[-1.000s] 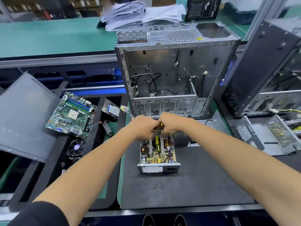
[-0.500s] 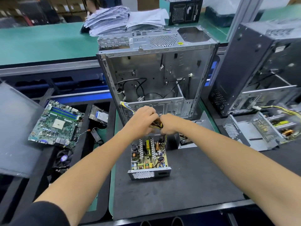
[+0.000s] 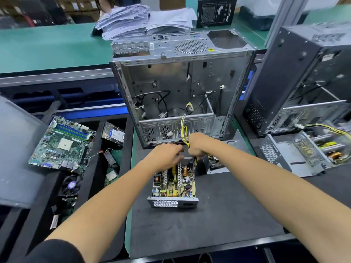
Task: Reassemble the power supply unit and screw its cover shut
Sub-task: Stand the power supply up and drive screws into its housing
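Observation:
The open power supply unit (image 3: 173, 188) lies on the black mat, its circuit board exposed and its perforated end facing me. My right hand (image 3: 196, 144) grips the bundle of yellow and black cables (image 3: 183, 126) at the unit's far end; the bundle rises toward the computer case. My left hand (image 3: 167, 155) hovers over the far left of the board, blurred, fingers loosely bent and holding nothing I can see. A grey metal cover with a fan (image 3: 218, 162) lies just right of the unit, partly behind my right arm.
An empty open computer case (image 3: 182, 88) stands right behind the unit. A motherboard (image 3: 62, 143), a hard drive (image 3: 113, 132) and a cooler fan (image 3: 71, 185) lie in foam trays on the left. Another case (image 3: 303, 76) and an opened power supply (image 3: 307, 152) are on the right.
My left hand has let go of the cable bundle and dropped over the board. My right hand keeps the bundle, whose cables now stand up against the case. My view has shifted.

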`<act>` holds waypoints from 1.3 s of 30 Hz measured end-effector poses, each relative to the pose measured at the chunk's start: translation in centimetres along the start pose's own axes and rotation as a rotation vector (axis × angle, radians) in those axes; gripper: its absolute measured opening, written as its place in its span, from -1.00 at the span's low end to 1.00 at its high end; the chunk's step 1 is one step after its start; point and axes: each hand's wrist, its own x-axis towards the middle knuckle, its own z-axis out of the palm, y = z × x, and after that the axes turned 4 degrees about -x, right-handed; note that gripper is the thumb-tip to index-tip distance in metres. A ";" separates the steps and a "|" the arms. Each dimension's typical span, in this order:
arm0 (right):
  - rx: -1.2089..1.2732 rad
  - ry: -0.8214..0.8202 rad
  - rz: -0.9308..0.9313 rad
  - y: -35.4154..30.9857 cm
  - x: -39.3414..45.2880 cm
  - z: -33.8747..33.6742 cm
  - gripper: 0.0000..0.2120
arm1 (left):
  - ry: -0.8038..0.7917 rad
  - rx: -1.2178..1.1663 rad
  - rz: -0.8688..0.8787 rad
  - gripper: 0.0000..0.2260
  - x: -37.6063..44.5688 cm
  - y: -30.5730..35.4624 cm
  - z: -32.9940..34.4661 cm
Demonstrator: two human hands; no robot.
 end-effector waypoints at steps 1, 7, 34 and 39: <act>0.023 -0.024 0.007 0.2 0.1 0.0 -0.87 | -0.023 -0.007 0.001 -0.78 0.1 0.0 0.2; 0.205 -0.058 0.053 0.9 -0.2 0.2 -0.87 | -0.097 0.102 0.024 -0.79 1.0 0.6 0.3; 0.211 0.078 -0.003 -0.6 2.7 1.5 -0.93 | -0.101 -0.115 -0.030 -0.82 0.0 -1.0 0.9; 0.220 0.105 -0.046 -2.0 3.0 1.2 -0.77 | -0.100 -0.118 -0.075 -0.85 0.0 -0.8 0.7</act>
